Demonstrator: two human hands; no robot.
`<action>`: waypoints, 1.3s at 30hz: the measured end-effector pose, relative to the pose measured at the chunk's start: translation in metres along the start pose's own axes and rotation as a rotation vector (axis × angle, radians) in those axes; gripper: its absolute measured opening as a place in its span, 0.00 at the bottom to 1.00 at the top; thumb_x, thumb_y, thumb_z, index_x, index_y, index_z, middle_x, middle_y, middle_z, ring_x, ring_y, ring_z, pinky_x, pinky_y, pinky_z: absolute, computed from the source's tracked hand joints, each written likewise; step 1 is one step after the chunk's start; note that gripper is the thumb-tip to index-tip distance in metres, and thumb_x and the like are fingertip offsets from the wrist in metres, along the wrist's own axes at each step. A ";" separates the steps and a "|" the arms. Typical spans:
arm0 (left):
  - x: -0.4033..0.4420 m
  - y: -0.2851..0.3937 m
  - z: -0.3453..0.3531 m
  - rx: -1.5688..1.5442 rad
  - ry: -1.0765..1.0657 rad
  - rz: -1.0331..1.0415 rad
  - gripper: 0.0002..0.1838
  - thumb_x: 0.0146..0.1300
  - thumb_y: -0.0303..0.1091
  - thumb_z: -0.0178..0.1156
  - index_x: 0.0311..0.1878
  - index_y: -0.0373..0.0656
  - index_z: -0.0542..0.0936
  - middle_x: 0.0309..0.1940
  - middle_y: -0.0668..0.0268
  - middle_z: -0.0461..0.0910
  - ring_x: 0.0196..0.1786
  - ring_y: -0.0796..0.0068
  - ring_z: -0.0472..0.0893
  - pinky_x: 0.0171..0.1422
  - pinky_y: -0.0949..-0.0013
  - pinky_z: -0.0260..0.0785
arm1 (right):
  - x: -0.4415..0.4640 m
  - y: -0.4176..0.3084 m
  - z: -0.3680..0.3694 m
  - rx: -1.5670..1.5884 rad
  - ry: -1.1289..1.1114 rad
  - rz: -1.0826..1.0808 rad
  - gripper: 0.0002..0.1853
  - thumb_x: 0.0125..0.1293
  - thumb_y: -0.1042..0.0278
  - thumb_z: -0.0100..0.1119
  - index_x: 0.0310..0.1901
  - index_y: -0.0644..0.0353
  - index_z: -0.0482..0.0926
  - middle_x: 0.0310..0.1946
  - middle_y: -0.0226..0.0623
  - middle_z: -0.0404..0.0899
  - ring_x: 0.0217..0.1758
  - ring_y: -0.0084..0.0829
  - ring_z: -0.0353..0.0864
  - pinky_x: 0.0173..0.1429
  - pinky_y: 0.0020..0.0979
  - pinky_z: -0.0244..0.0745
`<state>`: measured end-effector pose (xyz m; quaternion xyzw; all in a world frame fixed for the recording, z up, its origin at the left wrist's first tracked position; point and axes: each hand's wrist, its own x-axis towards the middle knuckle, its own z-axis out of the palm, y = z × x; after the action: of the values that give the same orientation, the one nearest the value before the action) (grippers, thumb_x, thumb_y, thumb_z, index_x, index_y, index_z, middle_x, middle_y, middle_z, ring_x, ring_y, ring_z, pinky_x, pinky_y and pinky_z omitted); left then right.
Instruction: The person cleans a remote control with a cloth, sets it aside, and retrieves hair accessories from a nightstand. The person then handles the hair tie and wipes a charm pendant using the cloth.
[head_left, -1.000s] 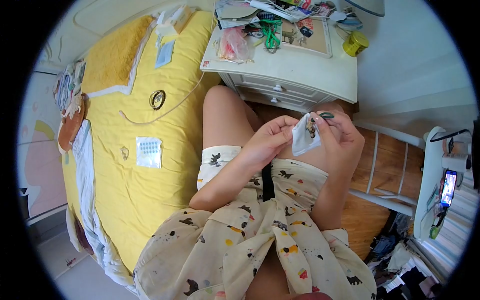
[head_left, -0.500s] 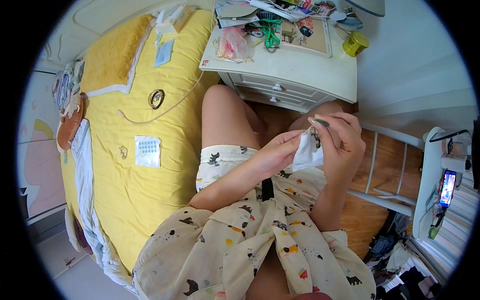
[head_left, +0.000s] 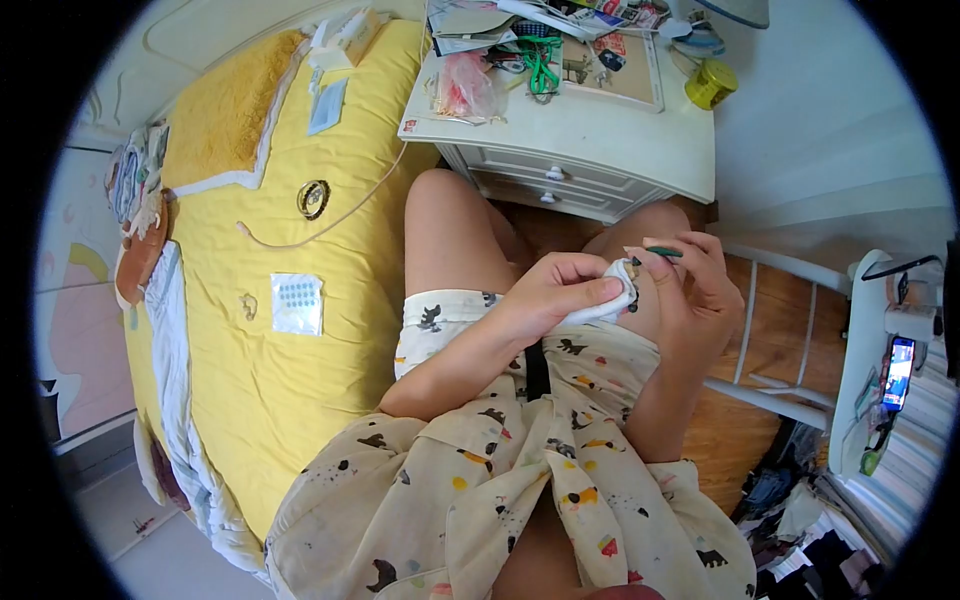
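My left hand (head_left: 560,292) is closed on a white wipe (head_left: 606,305), bunched under its thumb. A small string of dark and tan beads, apparently a bracelet (head_left: 633,270), sits at the wipe's edge. My right hand (head_left: 705,290) pinches at this bracelet with thumb and fingers. A long dark green piece (head_left: 663,251) shows at the right fingertips; I cannot tell whether it belongs to the bracelet. Both hands are above my lap. The fingers partly hide the beads.
On the yellow bed (head_left: 230,400) lie a dark bracelet (head_left: 313,199), a small pale bracelet (head_left: 247,305), a packet with blue dots (head_left: 297,304) and a cable (head_left: 320,238). A cluttered white nightstand (head_left: 600,135) stands ahead. To the right, a lit phone (head_left: 898,373) rests on a white shelf.
My left thumb has folded the wipe down around the beads, where it hung looser before. My right hand has shifted slightly right and down, and the green piece shows more.
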<state>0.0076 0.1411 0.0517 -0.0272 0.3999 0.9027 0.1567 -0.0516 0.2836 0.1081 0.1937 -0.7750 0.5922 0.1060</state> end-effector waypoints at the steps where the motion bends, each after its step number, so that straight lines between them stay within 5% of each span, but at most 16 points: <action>1: 0.000 0.001 -0.001 0.018 0.005 -0.007 0.13 0.64 0.39 0.61 0.43 0.37 0.80 0.34 0.66 0.82 0.38 0.81 0.80 0.44 0.77 0.71 | 0.000 0.000 0.001 0.005 0.000 -0.006 0.09 0.46 0.81 0.67 0.32 0.61 0.86 0.27 0.33 0.82 0.37 0.27 0.76 0.42 0.25 0.70; 17: 0.000 0.003 -0.005 0.048 -0.069 0.006 0.13 0.63 0.34 0.62 0.47 0.36 0.82 0.36 0.66 0.84 0.37 0.84 0.80 0.44 0.80 0.70 | -0.008 0.008 0.001 0.252 0.039 0.159 0.06 0.52 0.83 0.64 0.33 0.65 0.85 0.31 0.36 0.82 0.39 0.25 0.77 0.44 0.24 0.71; 23: -0.002 0.001 -0.007 0.029 -0.051 -0.064 0.15 0.63 0.38 0.62 0.44 0.35 0.82 0.36 0.64 0.83 0.41 0.78 0.80 0.49 0.75 0.69 | -0.008 0.013 0.000 0.257 0.050 0.153 0.06 0.53 0.83 0.64 0.34 0.66 0.85 0.32 0.36 0.82 0.39 0.24 0.77 0.45 0.23 0.70; 26: -0.001 0.000 -0.007 0.008 -0.069 -0.032 0.13 0.63 0.35 0.63 0.45 0.34 0.82 0.36 0.65 0.84 0.37 0.84 0.80 0.43 0.79 0.71 | -0.009 0.012 0.001 0.263 0.073 0.170 0.07 0.53 0.83 0.65 0.34 0.66 0.85 0.31 0.35 0.82 0.40 0.24 0.77 0.45 0.23 0.70; 29: -0.002 0.003 -0.008 0.043 -0.097 -0.044 0.17 0.62 0.39 0.63 0.45 0.34 0.81 0.36 0.61 0.83 0.40 0.76 0.81 0.49 0.74 0.70 | -0.009 0.012 0.001 0.277 0.088 0.184 0.06 0.53 0.83 0.65 0.34 0.66 0.85 0.31 0.36 0.82 0.39 0.24 0.77 0.45 0.23 0.70; 39: -0.004 0.004 -0.009 0.108 -0.094 -0.011 0.17 0.63 0.38 0.63 0.46 0.33 0.81 0.35 0.61 0.83 0.37 0.76 0.82 0.43 0.74 0.72 | -0.010 0.010 0.000 0.387 0.116 0.206 0.04 0.54 0.83 0.64 0.33 0.67 0.84 0.30 0.37 0.82 0.38 0.25 0.78 0.45 0.24 0.72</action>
<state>0.0094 0.1311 0.0486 0.0214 0.4400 0.8792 0.1814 -0.0465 0.2873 0.0950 0.0962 -0.6554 0.7475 0.0502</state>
